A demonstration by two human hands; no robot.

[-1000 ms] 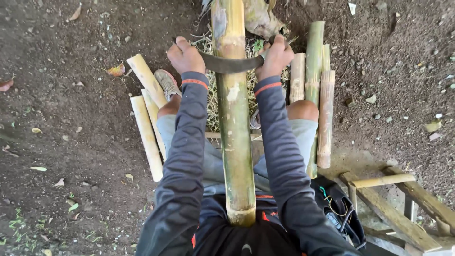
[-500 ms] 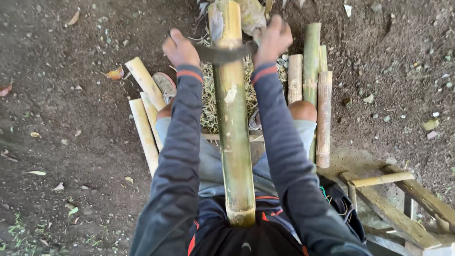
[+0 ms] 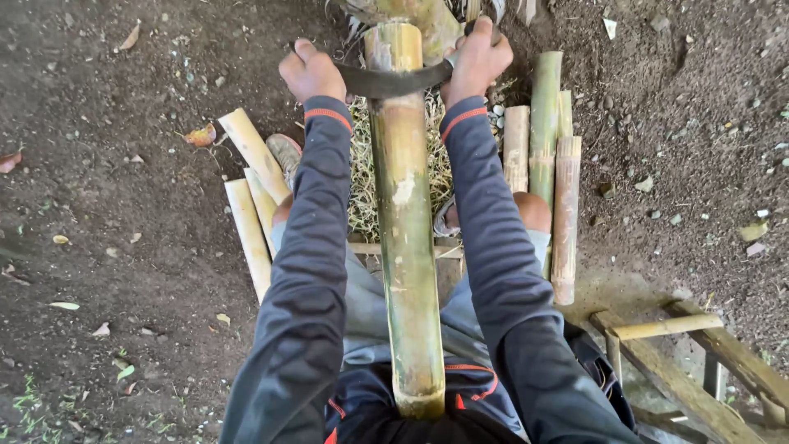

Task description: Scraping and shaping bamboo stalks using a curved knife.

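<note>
A: So we've got both fists wrapped tight on the curved blade [image 3: 393,80], left hand [image 3: 312,72] on one end, right hand [image 3: 477,56] on the other?

B: Yep, fingers fully curled. The bamboo pole [image 3: 404,222] runs between our knuckles, right under the blade. Cut bamboo pieces [image 3: 541,156] sit just past the right fingers.

Bamboo pole [image 3: 403,247]: far end cut off by the top edge of the frame. Curved blade [image 3: 386,80]: both ends hidden inside the hands. Wooden frame [image 3: 699,370]: cropped at lower right.
</note>
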